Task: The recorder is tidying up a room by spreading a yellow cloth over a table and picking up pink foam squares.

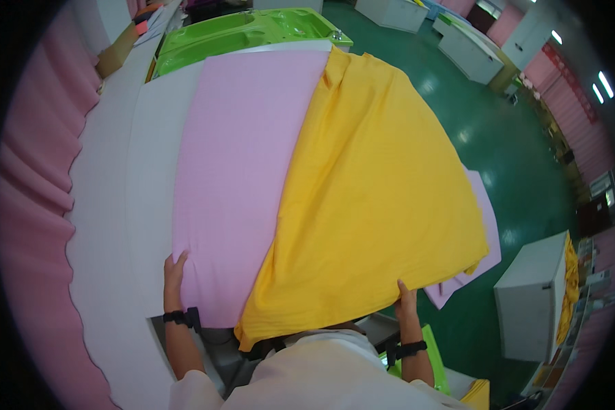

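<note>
Two cloths lie on the white table [116,205]: yellow cloth [372,198] overlapping pink cloth [236,184], both running lengthwise away from you. Your left hand [174,273] rests flat, fingers spread, on the pink cloth's near edge. Your right hand [406,301] pinches the yellow cloth's near right edge, the nearer hand to it.

I wear a white short-sleeved top [314,372], forearms bare. A black strap band circles each wrist: left band [180,318], right band [408,350].
</note>
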`<state>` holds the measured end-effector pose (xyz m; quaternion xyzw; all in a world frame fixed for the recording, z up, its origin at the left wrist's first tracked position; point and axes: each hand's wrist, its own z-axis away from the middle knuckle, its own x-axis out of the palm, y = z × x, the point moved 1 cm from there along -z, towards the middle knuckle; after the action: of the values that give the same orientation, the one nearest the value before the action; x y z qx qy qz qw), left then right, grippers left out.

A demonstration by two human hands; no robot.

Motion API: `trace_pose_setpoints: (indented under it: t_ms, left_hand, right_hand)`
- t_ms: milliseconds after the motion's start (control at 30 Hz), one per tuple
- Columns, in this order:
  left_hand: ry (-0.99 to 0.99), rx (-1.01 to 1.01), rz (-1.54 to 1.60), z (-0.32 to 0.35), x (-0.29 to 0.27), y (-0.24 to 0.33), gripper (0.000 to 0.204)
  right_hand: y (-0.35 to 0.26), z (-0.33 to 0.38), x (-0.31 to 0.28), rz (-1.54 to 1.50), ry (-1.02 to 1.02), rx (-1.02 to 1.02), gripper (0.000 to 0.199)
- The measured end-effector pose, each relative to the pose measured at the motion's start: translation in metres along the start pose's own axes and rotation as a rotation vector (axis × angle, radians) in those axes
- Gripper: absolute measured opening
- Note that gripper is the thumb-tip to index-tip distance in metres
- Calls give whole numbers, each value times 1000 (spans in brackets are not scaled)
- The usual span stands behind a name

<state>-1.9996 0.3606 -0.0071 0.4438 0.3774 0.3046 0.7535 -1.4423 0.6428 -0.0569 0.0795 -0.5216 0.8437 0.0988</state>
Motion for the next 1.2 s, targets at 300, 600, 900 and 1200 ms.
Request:
trace_pose_setpoints:
  t_ms: [300,600,900,1200]
  left_hand:
    - [218,-159,127,128,-36,-108,59]
    - [-198,-628,-59,214,-9,-92,40]
    - [-967,-163,-79,186,200,-74,37]
    - [-1282,38,-541,205,341,1,37]
  right_hand:
    - [-58,13,37,75,-205,-47,71]
    - [-110,-133,114,240,-580,-180,65]
    - [-97,-176,133,663,-636,-488,52]
    - [-69,-105,98,1391,-537,-1142,39]
